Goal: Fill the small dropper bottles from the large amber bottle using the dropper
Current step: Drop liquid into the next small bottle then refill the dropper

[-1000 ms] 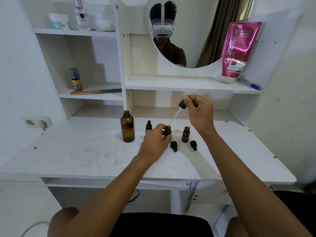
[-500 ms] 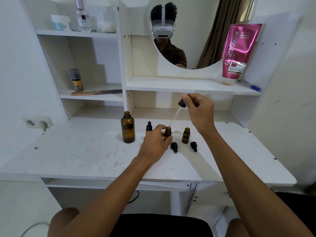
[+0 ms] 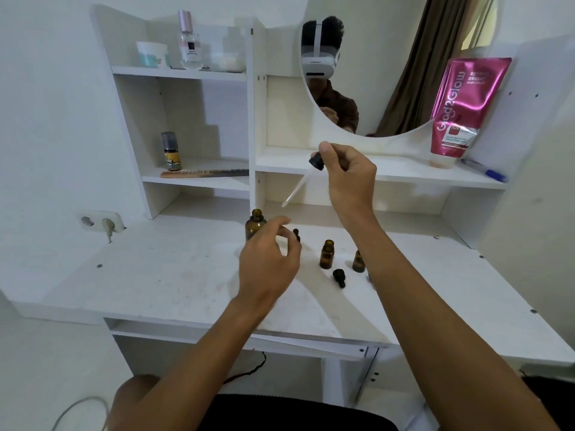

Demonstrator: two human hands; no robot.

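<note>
My right hand (image 3: 350,178) pinches the black bulb of the dropper (image 3: 300,185), whose glass tube slants down to the left, its tip in the air above the desk. The large amber bottle (image 3: 254,226) stands uncapped, partly hidden behind my left hand (image 3: 269,269). That hand hovers in front of it with loosely curled fingers and holds nothing. One small amber bottle (image 3: 326,254) stands open to the right. A second small bottle (image 3: 358,261) is half hidden behind my right forearm. A black dropper cap (image 3: 339,277) lies in front of them, another (image 3: 296,234) behind my left fingers.
The white desk (image 3: 161,275) carries shelves behind: a comb (image 3: 202,173) and a small spray bottle (image 3: 171,150) at left, a pink tube (image 3: 466,107) and a pen (image 3: 485,172) on the right shelf under the mirror. A wall socket (image 3: 99,222) sits at left.
My left hand let go of the small bottle and moved left toward the large amber bottle. My right hand lifted the dropper out of the small bottle and carried it up and left.
</note>
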